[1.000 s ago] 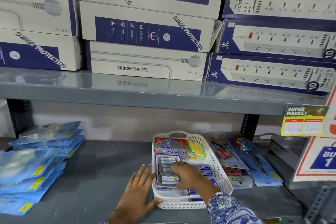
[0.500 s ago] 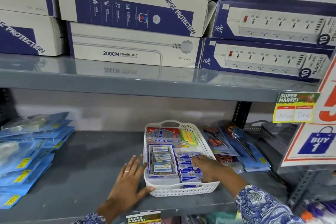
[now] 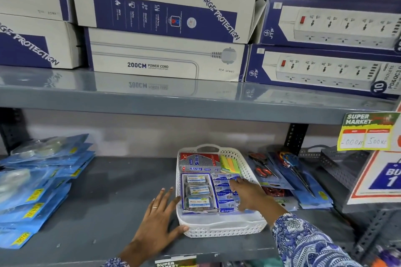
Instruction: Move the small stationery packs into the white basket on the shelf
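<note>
The white basket [image 3: 221, 226] stands on the lower grey shelf [image 3: 104, 206]. It holds a column of clear-lidded packs [image 3: 198, 191], a column of small blue packs [image 3: 224, 195], a red box [image 3: 198, 161] and green-yellow sticky notes [image 3: 230, 163] at the back. My left hand [image 3: 160, 221] lies flat on the shelf with its thumb against the basket's front left corner, fingers spread. My right hand [image 3: 249, 195] reaches into the basket's right side; its fingers rest on the small blue packs, gripping none that I can see.
Blue blister packs [image 3: 36, 186] are piled on the shelf's left. Carded scissors [image 3: 288, 171] lie right of the basket, with a dark mesh tray [image 3: 338, 160] behind. Surge protector boxes [image 3: 165, 28] fill the upper shelf. A price tag [image 3: 366, 134] and a sale sign hang at right.
My right hand has shifted from the clear-lidded packs on the left across to the small blue packs on the right. My left hand has stayed at the basket's corner.
</note>
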A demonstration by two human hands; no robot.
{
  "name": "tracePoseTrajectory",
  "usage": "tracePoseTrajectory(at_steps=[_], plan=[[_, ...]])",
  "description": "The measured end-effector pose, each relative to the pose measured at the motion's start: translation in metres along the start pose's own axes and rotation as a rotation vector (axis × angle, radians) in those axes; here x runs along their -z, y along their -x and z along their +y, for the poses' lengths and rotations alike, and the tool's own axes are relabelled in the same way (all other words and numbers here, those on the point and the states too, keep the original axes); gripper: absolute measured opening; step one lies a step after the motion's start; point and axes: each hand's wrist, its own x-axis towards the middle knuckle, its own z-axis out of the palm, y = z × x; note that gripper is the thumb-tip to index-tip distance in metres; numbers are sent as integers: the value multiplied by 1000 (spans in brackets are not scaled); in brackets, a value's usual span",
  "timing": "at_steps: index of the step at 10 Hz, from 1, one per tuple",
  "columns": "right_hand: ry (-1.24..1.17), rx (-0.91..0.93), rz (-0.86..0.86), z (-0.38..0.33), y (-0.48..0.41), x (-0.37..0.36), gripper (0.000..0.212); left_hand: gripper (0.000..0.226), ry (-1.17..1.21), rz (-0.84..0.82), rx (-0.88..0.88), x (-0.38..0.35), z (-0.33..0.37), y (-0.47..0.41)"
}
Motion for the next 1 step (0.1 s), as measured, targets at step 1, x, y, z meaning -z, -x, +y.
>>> tracePoseTrajectory(at_steps=[1], plan=[[-72,-1,9,-1,7,3,77,90,-1,12,-12,-1,-1,0]])
